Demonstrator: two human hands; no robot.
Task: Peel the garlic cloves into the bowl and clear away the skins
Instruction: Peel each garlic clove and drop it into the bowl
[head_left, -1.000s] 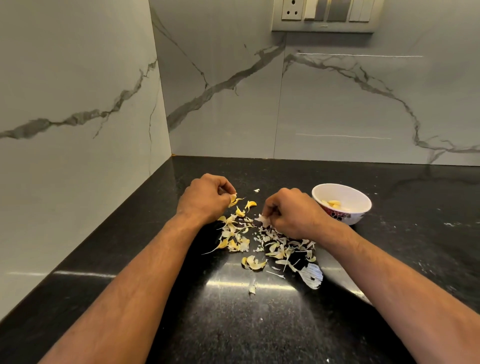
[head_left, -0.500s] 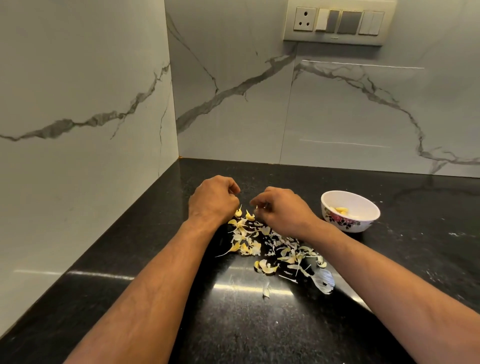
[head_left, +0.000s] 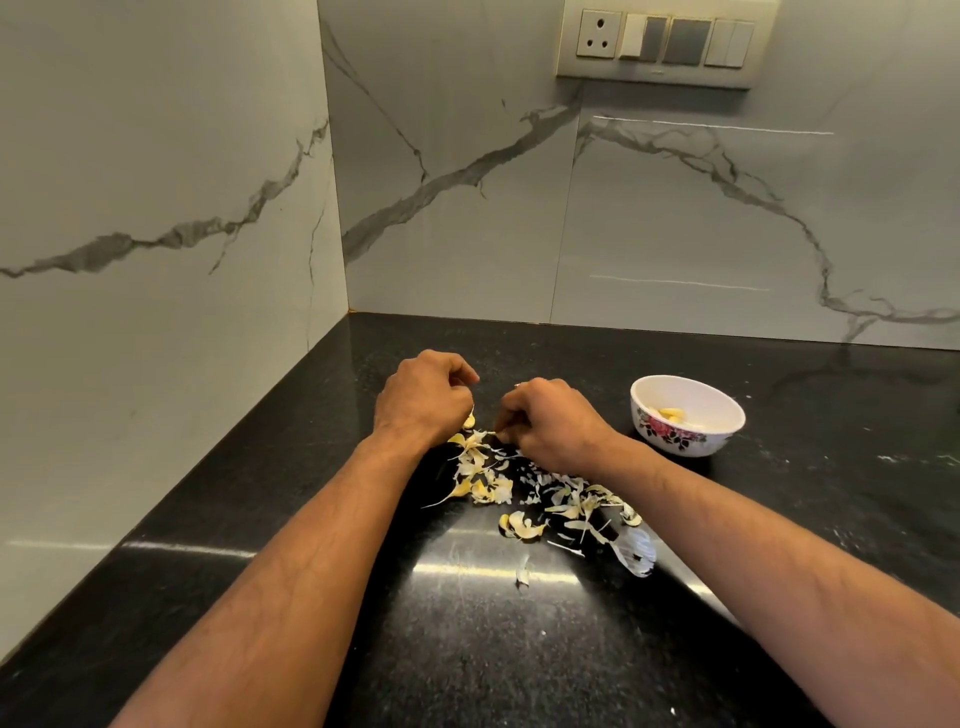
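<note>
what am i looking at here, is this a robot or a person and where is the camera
This is a person, not a robot. The camera is worn on their head and looks forward and down, so you see both bare forearms reaching away from you.

The left hand and right hand are close together over a black stone counter, fingers curled. They seem to be working on something small between them, likely a garlic clove, but the fingers hide it, so I cannot tell what each one holds.

Below the hands lies a scatter of papery garlic skins. To the right stands a white bowl with a flower pattern, holding a few peeled cloves. Behind are marble-look wall tiles and a switch panel.
</note>
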